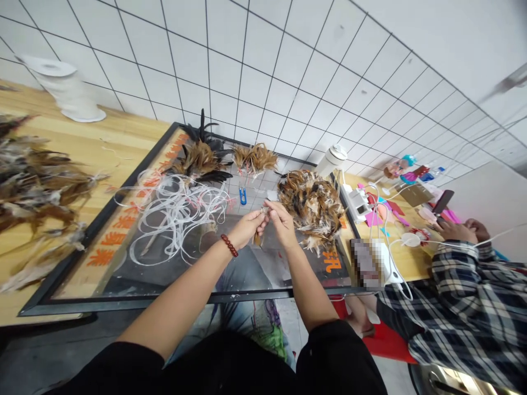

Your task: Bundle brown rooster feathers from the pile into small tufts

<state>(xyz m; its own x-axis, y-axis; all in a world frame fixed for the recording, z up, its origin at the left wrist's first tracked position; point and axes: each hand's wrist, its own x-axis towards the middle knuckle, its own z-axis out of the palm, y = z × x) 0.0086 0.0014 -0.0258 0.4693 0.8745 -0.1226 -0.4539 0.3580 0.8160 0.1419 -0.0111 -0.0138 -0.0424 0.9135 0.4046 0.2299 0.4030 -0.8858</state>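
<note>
My left hand (251,226), with a beaded bracelet (229,245) at the wrist, is closed in a pinch over the glass-topped board. A small brown feather (257,239) hangs down from its fingers. My right hand (282,224) meets it fingertip to fingertip, also pinched; what lies between those fingertips is too small to make out. Right of my hands is a big pile of brown feathers (310,206). To the left spreads a loose tangle of white ribbon (173,219). Blue thread snips (242,196) lie just beyond my hands.
Behind are a dark feather bunch (201,159) and a smaller brown bunch (257,158). More feathers (37,186) and a white spool (69,90) occupy the left table. A white bottle (331,159), a power strip (357,203) and cables stand right, near a person in a plaid sleeve (457,269).
</note>
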